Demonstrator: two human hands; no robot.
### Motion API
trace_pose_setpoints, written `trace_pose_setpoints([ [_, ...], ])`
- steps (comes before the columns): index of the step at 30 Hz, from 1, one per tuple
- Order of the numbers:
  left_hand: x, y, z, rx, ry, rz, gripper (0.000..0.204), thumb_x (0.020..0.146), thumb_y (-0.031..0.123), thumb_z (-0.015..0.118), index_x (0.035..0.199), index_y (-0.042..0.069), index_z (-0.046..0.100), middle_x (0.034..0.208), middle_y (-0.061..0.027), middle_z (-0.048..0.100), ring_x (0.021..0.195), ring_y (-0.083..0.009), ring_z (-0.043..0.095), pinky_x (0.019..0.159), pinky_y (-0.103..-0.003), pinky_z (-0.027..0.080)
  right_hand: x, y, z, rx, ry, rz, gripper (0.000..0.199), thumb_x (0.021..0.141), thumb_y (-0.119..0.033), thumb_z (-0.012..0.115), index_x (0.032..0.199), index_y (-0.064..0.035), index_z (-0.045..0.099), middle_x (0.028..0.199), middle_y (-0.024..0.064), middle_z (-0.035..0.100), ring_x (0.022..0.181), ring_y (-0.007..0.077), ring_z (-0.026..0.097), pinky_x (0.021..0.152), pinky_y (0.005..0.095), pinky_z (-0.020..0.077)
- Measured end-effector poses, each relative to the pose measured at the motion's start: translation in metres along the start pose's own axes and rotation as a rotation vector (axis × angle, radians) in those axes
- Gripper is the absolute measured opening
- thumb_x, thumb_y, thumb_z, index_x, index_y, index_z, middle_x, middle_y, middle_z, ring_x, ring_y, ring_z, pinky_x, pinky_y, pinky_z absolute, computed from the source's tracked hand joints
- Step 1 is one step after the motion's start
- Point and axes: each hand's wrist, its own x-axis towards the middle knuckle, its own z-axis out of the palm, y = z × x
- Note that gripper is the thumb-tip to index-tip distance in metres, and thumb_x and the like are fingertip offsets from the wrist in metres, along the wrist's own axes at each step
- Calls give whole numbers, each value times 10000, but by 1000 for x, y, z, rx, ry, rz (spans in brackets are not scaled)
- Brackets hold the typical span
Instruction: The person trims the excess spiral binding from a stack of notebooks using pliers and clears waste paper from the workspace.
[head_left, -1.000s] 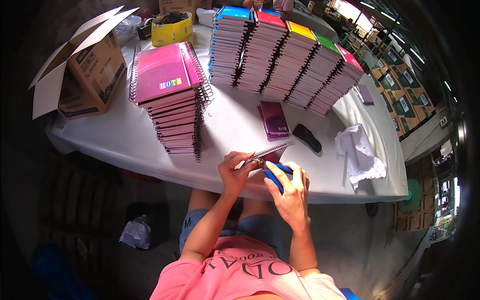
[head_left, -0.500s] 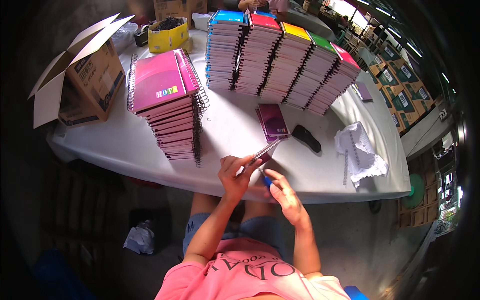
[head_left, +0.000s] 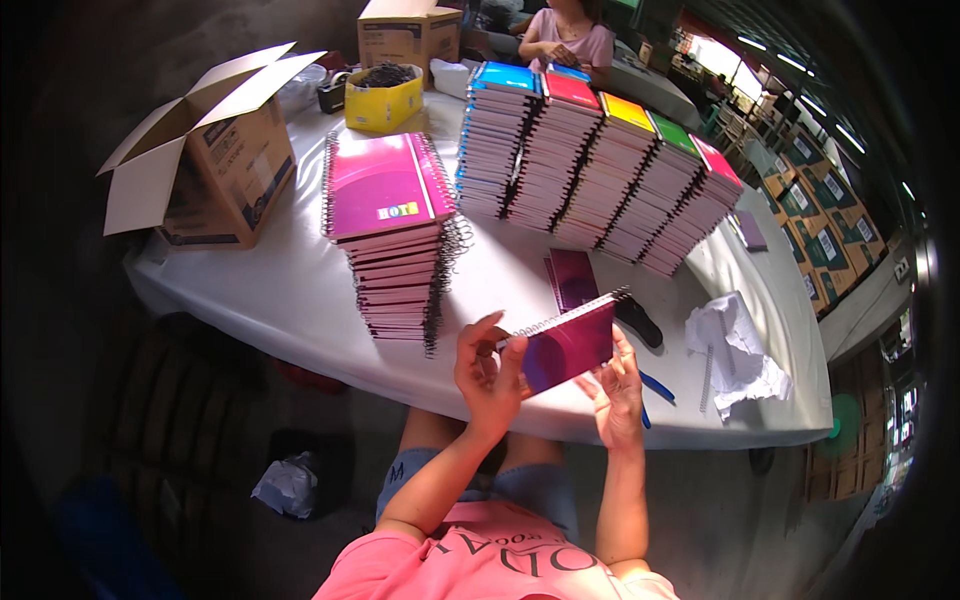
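A small purple spiral notebook (head_left: pixel 570 350) is held above the near edge of the table, its coil along the upper side. My left hand (head_left: pixel 490 365) pinches its left end, thumb in front. At the opposite end, my right hand (head_left: pixel 618 395) grips the edge with its fingers. The blue handles of a cutter or pliers (head_left: pixel 656 388) stick out beside the right hand; whether that hand carries them or they lie on the cloth, I cannot tell. Just beyond lie another small purple notebook (head_left: pixel 572 278) and a dark, oblong object (head_left: pixel 638 322), partly hidden by the held one.
A tall stack of magenta spiral notebooks (head_left: pixel 385 190) stands left, with an open carton (head_left: pixel 230 175) and a yellow box of black coils (head_left: pixel 383 100) behind. Several coloured notebook stacks (head_left: pixel 590 160) line the back. Crumpled paper (head_left: pixel 738 350) lies right. Another person (head_left: pixel 570 45) sits beyond.
The small notebook has been turned so its purple cover shows, and lifted. My right hand has moved from the pliers work near the coil to the notebook's right end. The view has shifted.
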Motion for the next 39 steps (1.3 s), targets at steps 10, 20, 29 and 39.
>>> trace_pose_setpoints([
  [10,95,102,-52,433,178,629,635,829,352,674,1291,12,403,1261,-120,444,1147,-219,452,928,-359,379,130,-110,98,368,-45,-153,398,908,-112,444,1301,-45,425,765,30,535,580,76,461,530,203,375],
  [20,133,90,-76,423,-67,325,780,839,485,610,1400,33,311,1394,-152,361,1307,-285,337,1026,-438,292,194,-141,266,-871,-1145,-1210,302,601,-28,511,871,-69,640,768,87,636,738,259,593,838,373,437],
  [29,137,92,-63,587,-187,468,697,884,431,565,1374,-13,345,1386,-254,355,1322,-375,308,1064,-432,260,218,-90,195,-145,-448,-430,478,784,-379,565,1175,-104,543,1113,58,572,1102,169,476,994,417,302],
  [39,137,76,-61,587,-56,461,496,988,334,356,1337,-17,394,1374,-262,372,1308,-396,332,1054,-433,282,174,-54,209,97,-541,95,975,838,-651,471,1465,-48,32,1526,159,82,1404,238,93,1129,365,112],
])
